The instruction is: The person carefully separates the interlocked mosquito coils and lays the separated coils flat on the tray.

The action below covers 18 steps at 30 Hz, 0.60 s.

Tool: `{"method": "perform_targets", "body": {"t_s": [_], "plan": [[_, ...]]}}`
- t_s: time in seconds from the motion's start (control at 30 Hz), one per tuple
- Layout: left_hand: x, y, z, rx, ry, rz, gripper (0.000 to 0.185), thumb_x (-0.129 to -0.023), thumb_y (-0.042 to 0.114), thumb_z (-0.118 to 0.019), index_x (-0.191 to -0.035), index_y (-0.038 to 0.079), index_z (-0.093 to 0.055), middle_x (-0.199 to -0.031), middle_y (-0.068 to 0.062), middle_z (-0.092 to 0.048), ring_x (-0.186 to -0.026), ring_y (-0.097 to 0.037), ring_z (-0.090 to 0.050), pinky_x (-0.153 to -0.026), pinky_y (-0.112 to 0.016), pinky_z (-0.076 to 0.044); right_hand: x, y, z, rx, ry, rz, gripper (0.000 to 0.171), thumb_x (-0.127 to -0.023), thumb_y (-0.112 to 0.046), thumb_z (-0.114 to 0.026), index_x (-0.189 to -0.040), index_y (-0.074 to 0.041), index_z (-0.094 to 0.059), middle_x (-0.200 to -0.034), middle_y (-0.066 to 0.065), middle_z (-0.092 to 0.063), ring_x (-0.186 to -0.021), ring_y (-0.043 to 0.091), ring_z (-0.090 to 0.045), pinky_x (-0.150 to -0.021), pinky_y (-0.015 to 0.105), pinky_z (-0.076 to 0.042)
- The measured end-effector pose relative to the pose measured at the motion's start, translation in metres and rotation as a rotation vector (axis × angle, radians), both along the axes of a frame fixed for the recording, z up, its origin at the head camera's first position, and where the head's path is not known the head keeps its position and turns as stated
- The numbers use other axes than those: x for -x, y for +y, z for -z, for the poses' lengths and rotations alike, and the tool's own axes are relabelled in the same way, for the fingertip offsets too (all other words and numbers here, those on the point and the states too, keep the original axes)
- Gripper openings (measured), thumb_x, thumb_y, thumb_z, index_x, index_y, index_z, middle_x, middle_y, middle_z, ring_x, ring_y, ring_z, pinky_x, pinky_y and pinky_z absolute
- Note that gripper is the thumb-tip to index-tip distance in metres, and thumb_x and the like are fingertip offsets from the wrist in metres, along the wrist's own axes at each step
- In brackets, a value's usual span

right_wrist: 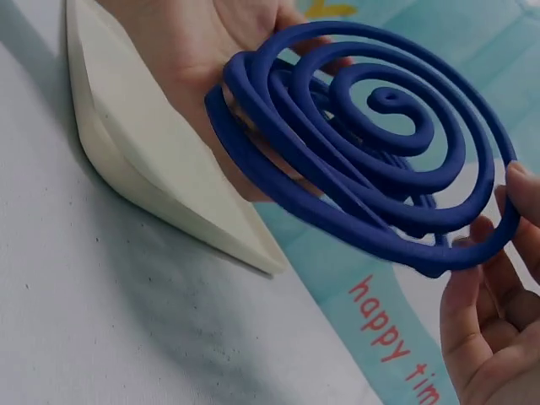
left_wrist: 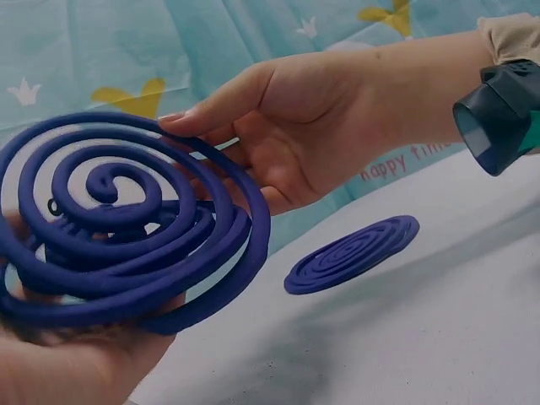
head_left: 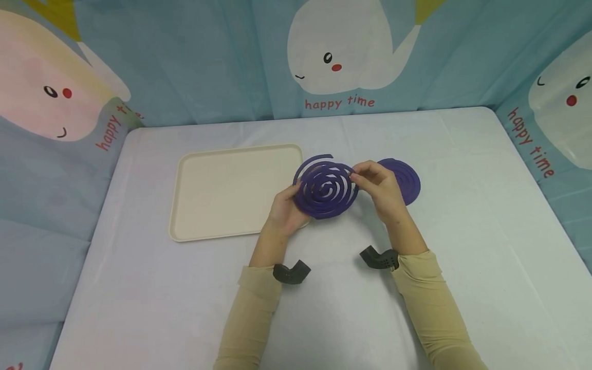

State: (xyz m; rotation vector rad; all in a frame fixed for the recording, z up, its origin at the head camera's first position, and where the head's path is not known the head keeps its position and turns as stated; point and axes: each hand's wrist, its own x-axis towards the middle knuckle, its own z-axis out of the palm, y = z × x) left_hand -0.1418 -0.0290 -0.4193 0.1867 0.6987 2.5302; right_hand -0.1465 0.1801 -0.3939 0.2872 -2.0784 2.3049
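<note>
Both hands hold up a purple spiral coil [head_left: 326, 187] above the table; its loops are partly pulled apart into two nested spirals. My left hand [head_left: 284, 208] cups its left side, with the palm [right_wrist: 211, 51] behind the spiral [right_wrist: 363, 152]. My right hand [head_left: 374, 185] pinches the coil's right rim with its fingertips [right_wrist: 489, 337]. In the left wrist view the coil [left_wrist: 126, 228] rests on the left hand [left_wrist: 67, 363], and the right hand [left_wrist: 304, 135] touches its top edge. A second, closed purple coil [head_left: 407, 180] [left_wrist: 350, 253] lies flat on the table just behind the right hand.
A cream tray [head_left: 226, 190] [right_wrist: 160, 177] lies left of the hands, its right edge under the left hand. The white tablecloth [head_left: 462, 257] is walled by blue cartoon-print cloth on three sides. A dark camera sits on each wrist [head_left: 290, 271].
</note>
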Motion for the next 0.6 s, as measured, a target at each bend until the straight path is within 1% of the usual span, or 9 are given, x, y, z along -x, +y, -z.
{"method": "perform_targets", "body": {"t_s": [0.07, 0.13, 0.2, 0.27, 0.4, 0.5, 0.6], "plan": [[-0.0007, 0.0013, 0.0003, 0.065, -0.027, -0.045, 0.038, -0.100, 0.006, -0.024, -0.096, 0.010, -0.061, -0.093, 0.000, -0.060, -0.085, -0.011, -0.058, -0.079, -0.025, -0.048, 0.0001, 0.0008, 0.0003, -0.002, -0.006, -0.022, 0.027, -0.088, 0.006, -0.059, -0.086, -0.021, -0.066, -0.085, -0.005, -0.062, -0.081, 0.008, -0.057, -0.071, 0.021, -0.048], [-0.0006, 0.0024, 0.0009, 0.131, -0.042, -0.080, 0.037, -0.100, 0.002, -0.029, -0.088, 0.010, -0.063, -0.086, 0.000, -0.061, -0.077, -0.010, -0.058, -0.072, -0.023, -0.049, 0.0000, 0.0018, -0.0002, -0.005, -0.015, -0.047, 0.027, -0.087, 0.007, -0.059, -0.087, -0.019, -0.064, -0.086, -0.006, -0.065, -0.083, 0.008, -0.058, -0.073, 0.021, -0.048], [-0.0006, 0.0030, 0.0012, 0.186, -0.046, -0.101, 0.035, -0.099, 0.001, -0.032, -0.086, 0.010, -0.064, -0.082, 0.000, -0.061, -0.074, -0.009, -0.058, -0.068, -0.022, -0.049, -0.0002, 0.0024, -0.0012, -0.016, -0.028, -0.069, 0.027, -0.085, 0.009, -0.060, -0.087, -0.017, -0.062, -0.084, -0.007, -0.067, -0.080, 0.008, -0.060, -0.073, 0.021, -0.049], [-0.0007, 0.0031, 0.0014, 0.205, -0.051, -0.110, 0.035, -0.099, -0.001, -0.033, -0.085, 0.009, -0.063, -0.081, 0.000, -0.060, -0.071, -0.008, -0.057, -0.066, -0.021, -0.049, -0.0002, 0.0028, -0.0018, -0.026, -0.041, -0.085, 0.029, -0.083, 0.012, -0.061, -0.088, -0.017, -0.061, -0.082, -0.007, -0.068, -0.077, 0.007, -0.062, -0.073, 0.021, -0.050], [-0.0001, 0.0021, 0.0021, 0.237, -0.058, -0.111, 0.033, -0.097, -0.005, -0.034, -0.083, 0.006, -0.062, -0.080, -0.002, -0.057, -0.069, -0.009, -0.057, -0.065, -0.020, -0.050, 0.0002, 0.0034, -0.0011, -0.023, -0.046, -0.092, 0.034, -0.080, 0.017, -0.061, -0.086, -0.016, -0.066, -0.080, -0.007, -0.070, -0.073, 0.007, -0.064, -0.073, 0.020, -0.052], [0.0007, 0.0003, 0.0027, 0.303, -0.060, -0.123, 0.030, -0.096, -0.006, -0.039, -0.083, 0.005, -0.064, -0.077, -0.003, -0.058, -0.066, -0.010, -0.059, -0.063, -0.019, -0.052, 0.0001, 0.0047, 0.0007, -0.005, -0.037, -0.088, 0.039, -0.077, 0.021, -0.061, -0.081, -0.017, -0.070, -0.079, -0.005, -0.070, -0.071, 0.008, -0.065, -0.072, 0.020, -0.053], [0.0014, -0.0014, 0.0028, 0.378, -0.055, -0.139, 0.024, -0.095, -0.005, -0.045, -0.083, 0.004, -0.064, -0.070, -0.002, -0.057, -0.058, -0.008, -0.058, -0.055, -0.017, -0.051, -0.0001, 0.0067, 0.0029, -0.001, -0.025, -0.104, 0.042, -0.075, 0.022, -0.061, -0.079, -0.018, -0.071, -0.077, -0.004, -0.070, -0.070, 0.008, -0.066, -0.072, 0.021, -0.054]]}}
